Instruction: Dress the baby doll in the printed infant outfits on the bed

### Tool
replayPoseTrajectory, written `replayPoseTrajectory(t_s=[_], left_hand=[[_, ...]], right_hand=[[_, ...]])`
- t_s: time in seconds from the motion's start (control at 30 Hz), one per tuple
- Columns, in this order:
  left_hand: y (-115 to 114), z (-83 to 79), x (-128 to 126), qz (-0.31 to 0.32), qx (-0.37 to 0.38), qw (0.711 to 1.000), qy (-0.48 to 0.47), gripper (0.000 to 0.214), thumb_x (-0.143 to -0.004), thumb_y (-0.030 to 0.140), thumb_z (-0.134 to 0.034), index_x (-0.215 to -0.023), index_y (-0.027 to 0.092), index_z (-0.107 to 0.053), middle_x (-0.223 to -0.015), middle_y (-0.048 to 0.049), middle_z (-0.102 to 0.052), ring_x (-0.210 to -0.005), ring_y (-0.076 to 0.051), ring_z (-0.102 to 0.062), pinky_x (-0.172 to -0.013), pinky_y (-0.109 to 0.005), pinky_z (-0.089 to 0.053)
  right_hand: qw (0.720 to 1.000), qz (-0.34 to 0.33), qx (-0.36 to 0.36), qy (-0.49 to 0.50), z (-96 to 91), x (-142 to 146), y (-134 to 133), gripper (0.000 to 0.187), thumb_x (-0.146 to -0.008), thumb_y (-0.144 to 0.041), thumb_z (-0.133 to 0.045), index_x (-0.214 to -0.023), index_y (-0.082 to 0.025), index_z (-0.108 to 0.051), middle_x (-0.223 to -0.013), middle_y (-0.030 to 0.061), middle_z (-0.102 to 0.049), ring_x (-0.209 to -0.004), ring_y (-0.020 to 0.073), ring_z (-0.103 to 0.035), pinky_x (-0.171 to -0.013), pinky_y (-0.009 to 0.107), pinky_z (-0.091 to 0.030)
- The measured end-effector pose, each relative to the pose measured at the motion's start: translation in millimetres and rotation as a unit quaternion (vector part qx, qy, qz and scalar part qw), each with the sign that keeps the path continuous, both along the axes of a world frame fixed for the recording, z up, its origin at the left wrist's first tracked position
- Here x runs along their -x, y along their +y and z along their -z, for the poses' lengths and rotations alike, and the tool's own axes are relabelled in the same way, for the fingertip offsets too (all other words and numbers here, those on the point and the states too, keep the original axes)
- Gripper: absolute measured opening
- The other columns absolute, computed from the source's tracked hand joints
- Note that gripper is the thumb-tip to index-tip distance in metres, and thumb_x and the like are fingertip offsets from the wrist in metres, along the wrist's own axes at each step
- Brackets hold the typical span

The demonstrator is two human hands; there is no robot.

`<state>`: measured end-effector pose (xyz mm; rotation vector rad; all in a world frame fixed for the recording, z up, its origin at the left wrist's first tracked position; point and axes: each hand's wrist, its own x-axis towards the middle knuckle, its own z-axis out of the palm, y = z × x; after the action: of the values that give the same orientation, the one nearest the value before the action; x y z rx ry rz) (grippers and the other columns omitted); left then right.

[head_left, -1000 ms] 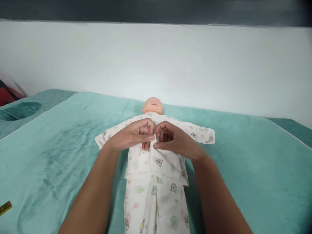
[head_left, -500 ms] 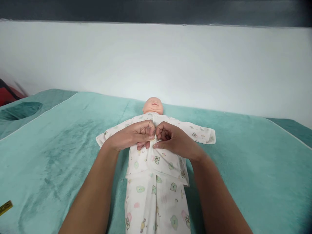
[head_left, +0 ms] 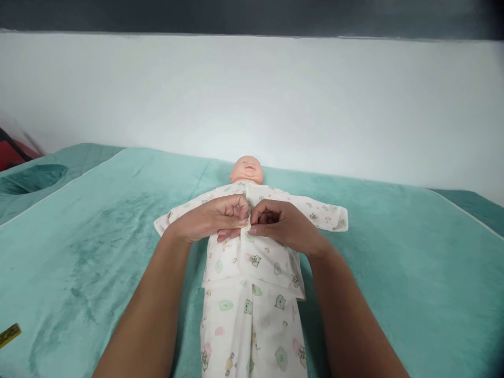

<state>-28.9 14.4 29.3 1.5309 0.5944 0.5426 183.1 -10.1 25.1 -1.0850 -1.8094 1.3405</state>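
A baby doll (head_left: 247,169) lies on its back with its head away from me. It wears a white printed shirt (head_left: 252,261) with long sleeves and matching trousers (head_left: 271,328). Over the middle of the chest, my left hand (head_left: 222,216) pinches the shirt's front edge between thumb and fingers. Close against it, my right hand (head_left: 281,226) pinches the same front opening from the other side. The fingertips nearly meet, and any small fastener between them is mostly hidden. Both sleeves stretch out sideways.
A teal plush cover (head_left: 394,283) lies beneath the doll. Behind it rises a white wall (head_left: 252,94). A yellow marked strip (head_left: 10,335) lies at the left edge, and a red and black object (head_left: 13,152) shows at far left.
The right thumb and fingers have drawn closer together at the shirt front, with the thumb a little higher. My left hand has barely shifted.
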Motion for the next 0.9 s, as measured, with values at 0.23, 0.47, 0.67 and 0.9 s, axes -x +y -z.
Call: replayPoseTrajectory(t_s=[0.23, 0.47, 0.67, 0.9], left_hand=[[-3.2, -3.2, -1.9, -0.010, 0.001, 1.000, 0.024, 0.022, -0.090, 0.029, -0.061, -0.078, 0.019, -0.046, -0.055, 0.0063, -0.050, -0.045, -0.005, -0.040, -0.044, -0.017, -0.034], [-4.3, -1.8, -3.7, -0.014, 0.018, 1.000, -0.012, 0.013, -0.091, 0.024, -0.058, -0.085, 0.019, -0.048, -0.057, 0.0062, -0.052, -0.045, -0.005, -0.041, -0.045, -0.017, -0.036], [-0.9, 3.1, -1.9, -0.011, 0.008, 1.000, -0.015, 0.015, -0.090, 0.029, -0.060, -0.087, 0.019, -0.050, -0.054, 0.0067, -0.052, -0.045, -0.007, -0.045, -0.047, -0.020, -0.042], [-1.8, 0.4, -0.8, -0.004, 0.006, 1.000, -0.011, 0.014, -0.090, 0.027, -0.060, -0.086, 0.019, -0.050, -0.051, 0.0062, -0.052, -0.053, -0.010, -0.056, -0.052, -0.020, -0.045]], right_hand=[[1.000, 0.001, -0.005, 0.017, 0.1, 0.6, -0.6, 0.011, -0.079, -0.024, -0.069, -0.081, -0.019, -0.060, -0.068, -0.0049, -0.047, -0.064, 0.0083, -0.041, -0.056, 0.023, -0.032], [0.999, -0.028, 0.001, 0.033, -2.4, -3.1, -0.4, 0.016, -0.084, -0.033, -0.067, -0.086, -0.020, -0.060, -0.072, -0.0040, -0.046, -0.066, 0.0093, -0.041, -0.059, 0.024, -0.034], [0.999, -0.029, 0.012, 0.036, -2.0, -4.1, -0.9, 0.019, -0.083, -0.036, -0.069, -0.087, -0.020, -0.059, -0.074, -0.0032, -0.047, -0.069, 0.0101, -0.043, -0.061, 0.024, -0.036], [0.997, -0.043, -0.001, 0.057, 1.2, -4.5, 0.8, 0.017, -0.084, -0.034, -0.067, -0.089, -0.019, -0.059, -0.074, -0.0029, -0.047, -0.068, 0.0101, -0.042, -0.061, 0.024, -0.035]])
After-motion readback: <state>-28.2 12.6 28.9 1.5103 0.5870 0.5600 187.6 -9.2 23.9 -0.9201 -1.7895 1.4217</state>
